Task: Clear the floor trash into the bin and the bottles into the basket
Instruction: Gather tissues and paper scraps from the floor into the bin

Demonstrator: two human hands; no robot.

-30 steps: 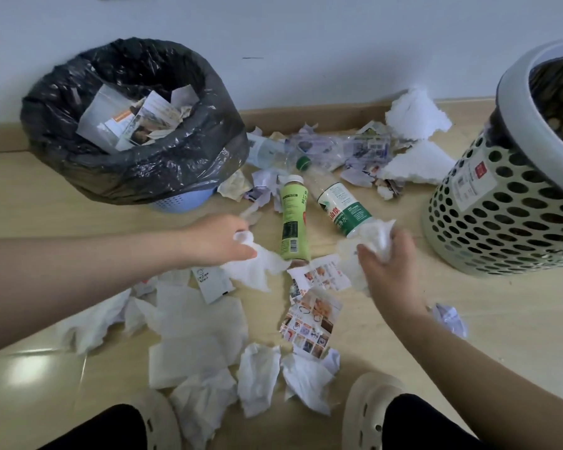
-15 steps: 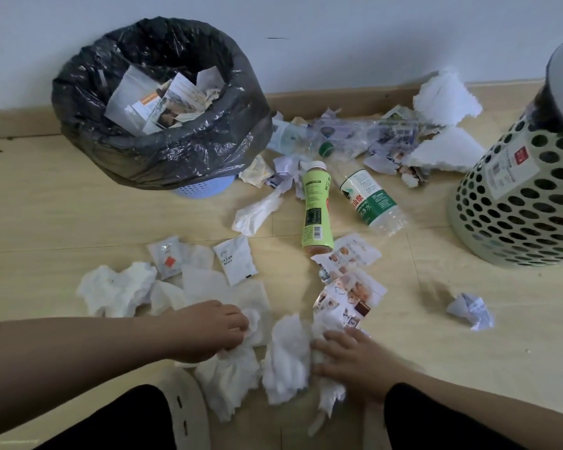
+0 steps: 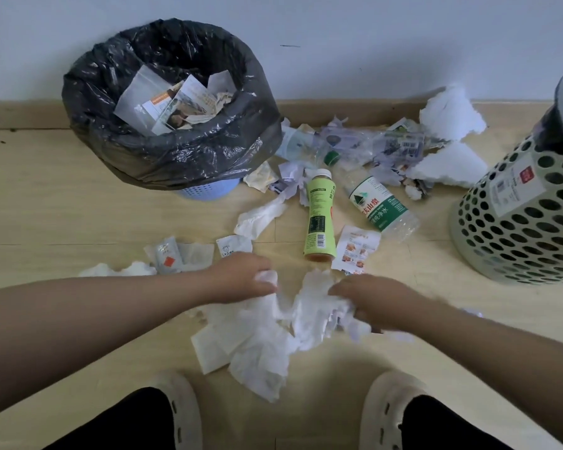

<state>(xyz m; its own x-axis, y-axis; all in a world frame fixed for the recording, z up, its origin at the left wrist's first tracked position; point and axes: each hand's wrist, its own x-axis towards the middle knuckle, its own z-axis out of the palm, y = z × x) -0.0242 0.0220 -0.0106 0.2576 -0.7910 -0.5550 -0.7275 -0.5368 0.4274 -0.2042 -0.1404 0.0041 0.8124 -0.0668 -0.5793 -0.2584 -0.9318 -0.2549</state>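
Head view: the green bottle lies on the floor, cap toward the wall and long axis running away from the person. The clear water bottle lies just beside it, slanted, cap pointing up-left. The black-lined bin holds paper scraps. The perforated basket stands at right, its inside hidden. Both arms reach forward, palms down. The left hand and right hand each have fingers curled into the crumpled tissues.

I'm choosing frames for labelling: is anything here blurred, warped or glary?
Head view: the right hand and the tissues it grips are motion-smeared; the left hand is a little sharper; the green bottle has a crisp label; the wide lens makes the basket at the right edge lean; light is soft, with small glints on the bin bag.
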